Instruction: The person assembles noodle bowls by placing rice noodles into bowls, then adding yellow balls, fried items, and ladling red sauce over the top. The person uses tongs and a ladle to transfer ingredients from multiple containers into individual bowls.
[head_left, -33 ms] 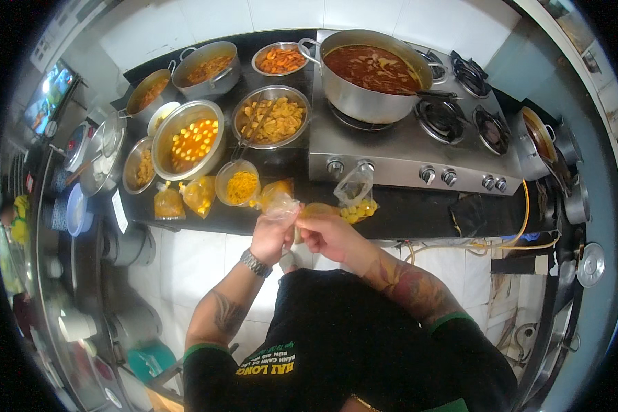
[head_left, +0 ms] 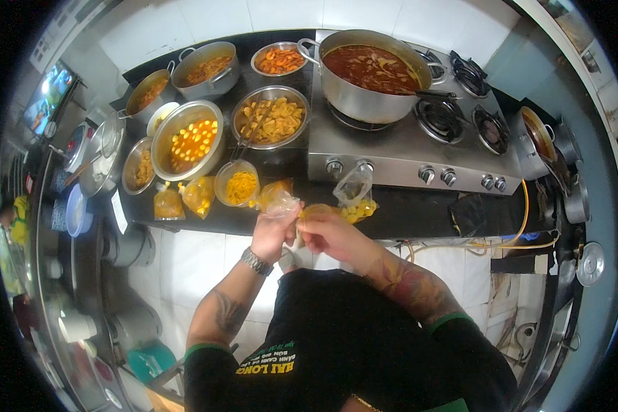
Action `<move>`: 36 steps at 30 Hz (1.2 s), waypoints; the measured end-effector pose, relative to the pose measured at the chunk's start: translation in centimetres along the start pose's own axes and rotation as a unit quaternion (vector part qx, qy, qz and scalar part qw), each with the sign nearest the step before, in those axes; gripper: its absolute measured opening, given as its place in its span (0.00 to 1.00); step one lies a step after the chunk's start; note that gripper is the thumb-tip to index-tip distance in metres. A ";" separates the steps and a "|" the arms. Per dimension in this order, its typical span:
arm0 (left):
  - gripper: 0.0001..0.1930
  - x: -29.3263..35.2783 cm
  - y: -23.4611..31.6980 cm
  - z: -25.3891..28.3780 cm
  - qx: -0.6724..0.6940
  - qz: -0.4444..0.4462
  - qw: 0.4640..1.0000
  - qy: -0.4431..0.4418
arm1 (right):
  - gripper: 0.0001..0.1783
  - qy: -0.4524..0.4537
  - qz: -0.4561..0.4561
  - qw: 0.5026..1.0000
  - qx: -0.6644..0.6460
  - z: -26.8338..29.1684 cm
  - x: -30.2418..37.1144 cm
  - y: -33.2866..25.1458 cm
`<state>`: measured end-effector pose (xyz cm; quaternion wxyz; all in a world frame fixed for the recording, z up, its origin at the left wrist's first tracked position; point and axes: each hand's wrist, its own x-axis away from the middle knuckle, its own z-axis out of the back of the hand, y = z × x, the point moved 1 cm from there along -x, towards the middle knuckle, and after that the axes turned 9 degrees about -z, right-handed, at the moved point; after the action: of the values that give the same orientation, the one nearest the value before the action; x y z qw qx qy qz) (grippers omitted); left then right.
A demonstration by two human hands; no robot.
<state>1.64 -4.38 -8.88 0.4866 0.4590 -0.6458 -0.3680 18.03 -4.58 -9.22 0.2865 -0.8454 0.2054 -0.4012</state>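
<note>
Fingers [head_left: 286, 218] of left hand [head_left: 271, 233] pinch the neck of a small clear bag [head_left: 279, 199] with orange-yellow food in it; bag sits at the near edge of the dark surface [head_left: 419, 214], right above the fingertips. Right hand [head_left: 329, 232] is clenched on the same neck from the other side, knuckles touching the left; looks like tying or twisting it shut, knot itself hidden.

Just right of the hands: open clear bag [head_left: 355, 196] with yellow pieces, mouth still loose. Left of the hands: round tub [head_left: 237, 184] of yellow shreds, then two filled bags [head_left: 184, 199] lying closed.

Further out: metal bowl [head_left: 271, 118] of yellow pieces, bowl of orange broth [head_left: 189, 139], big pot [head_left: 371, 69] of red stew on the gas stove [head_left: 432, 137].

Judgement: two bags done, one being closed, one more still open.
</note>
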 end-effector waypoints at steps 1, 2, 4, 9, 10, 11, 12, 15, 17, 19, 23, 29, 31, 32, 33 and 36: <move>0.13 -0.5 -0.4 0.2 0.013 -0.015 1.000 -0.008 | 0.11 0.006 0.015 0.997 0.076 0.2 0.8 -0.6; 0.14 -1.1 -0.8 0.4 0.020 -0.022 1.000 0.003 | 0.12 0.110 0.137 0.943 0.284 0.2 2.1 -1.3; 0.15 -1.6 -0.7 1.6 0.002 -0.040 0.999 0.025 | 0.13 0.195 0.320 0.784 0.495 -0.5 5.0 -2.4; 0.22 0.4 1.9 1.8 0.075 0.015 0.995 0.072 | 0.08 0.127 0.126 0.890 0.419 -3.3 7.1 -5.3; 0.33 1.8 2.3 0.8 0.141 -0.070 0.985 0.069 | 0.08 0.098 0.172 0.905 0.375 -4.5 6.0 -5.8; 0.41 3.2 2.8 -0.1 0.068 -0.188 0.977 0.072 | 0.07 0.100 0.178 0.921 0.331 -5.6 4.9 -6.5; 0.38 4.6 3.6 -0.6 -0.070 -0.451 0.882 0.112 | 0.08 0.075 0.219 0.909 0.346 -6.7 3.8 -7.2; 0.28 6.2 5.5 2.6 -0.489 -0.416 0.764 0.068 | 0.07 -0.006 0.268 0.900 0.343 -9.7 2.2 -8.7; 0.21 6.5 6.7 5.1 -0.550 -0.406 0.728 0.044 | 0.09 -0.030 0.271 0.908 0.319 -10.5 1.8 -9.5; 0.11 6.8 8.0 7.1 -0.640 -0.396 0.658 0.008 | 0.10 -0.031 0.242 0.932 0.269 -10.2 1.4 -10.3; 0.08 6.4 11.6 8.6 -0.797 -0.279 0.536 0.003 | 0.12 -0.110 0.061 0.991 -0.053 -7.0 -0.3 -10.2; 0.14 4.5 18.6 4.9 -0.737 -0.324 0.593 -0.008 | 0.13 -0.083 0.329 0.938 0.065 -2.5 0.7 -5.4; 0.13 5.2 20.0 2.5 -0.682 -0.383 0.623 0.022 | 0.08 -0.089 0.496 0.839 0.207 -3.4 1.9 -2.7; 0.13 6.0 20.2 1.5 -0.653 -0.393 0.646 0.030 | 0.09 -0.117 0.511 0.802 0.286 -4.3 2.0 -1.9; 0.12 6.8 20.4 0.8 -0.615 -0.422 0.665 0.046 | 0.12 -0.155 0.535 0.747 0.363 -5.3 1.8 -1.4; 0.13 7.9 20.9 -0.3 -0.561 -0.445 0.698 -0.006 | 0.18 -0.149 0.467 0.713 0.501 -7.7 -0.9 -3.1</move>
<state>-3.84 -5.48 12.78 0.4291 0.3329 -0.0432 -0.8386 11.73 -4.20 -3.72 0.8458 -0.4237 0.2973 -0.1291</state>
